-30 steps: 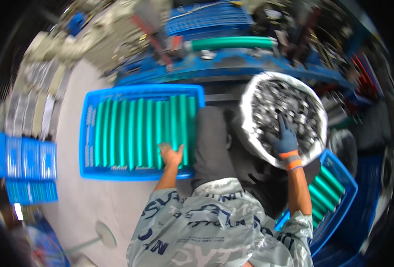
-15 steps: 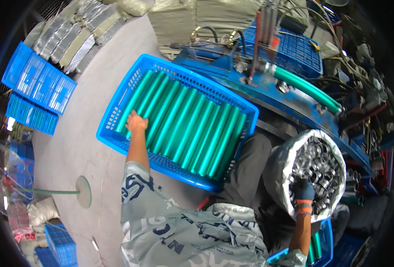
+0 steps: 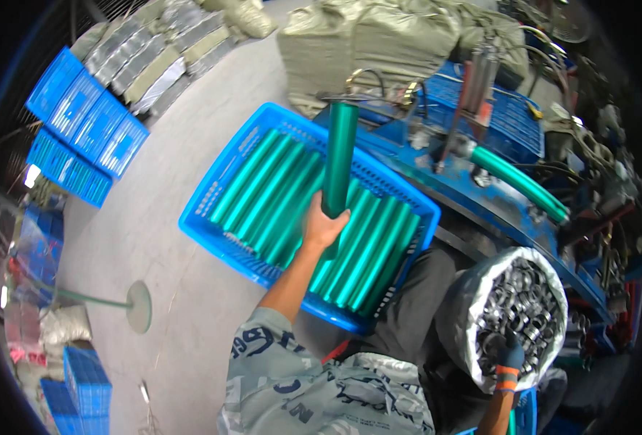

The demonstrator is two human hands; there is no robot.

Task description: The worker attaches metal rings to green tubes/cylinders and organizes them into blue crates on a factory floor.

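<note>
the bare left hand (image 3: 324,228) is closed around the near end of a green tube (image 3: 341,152), fingers and thumb wrapped about it, over the middle of a blue crate (image 3: 292,119). this tube's long axis runs near to far, leaning slightly right at the far end, which reaches across the crate's far rim; that end shows a dark edge. the lying tubes (image 3: 255,177) fill the crate side by side, their long axes parallel and slanting from near left to far right, so the held one stands more directly away from the person than they do. well to the right, the right hand (image 3: 510,354), in a dark glove with an orange cuff (image 3: 507,378), reaches down among the metal rings (image 3: 527,297) in a white sack (image 3: 462,312); its fingers are partly hidden, so i cannot tell whether they grip one. the rings point every which way. beyond the sack, over a blue bench (image 3: 437,170), another tube (image 3: 516,177) slopes from far left to near right.
</note>
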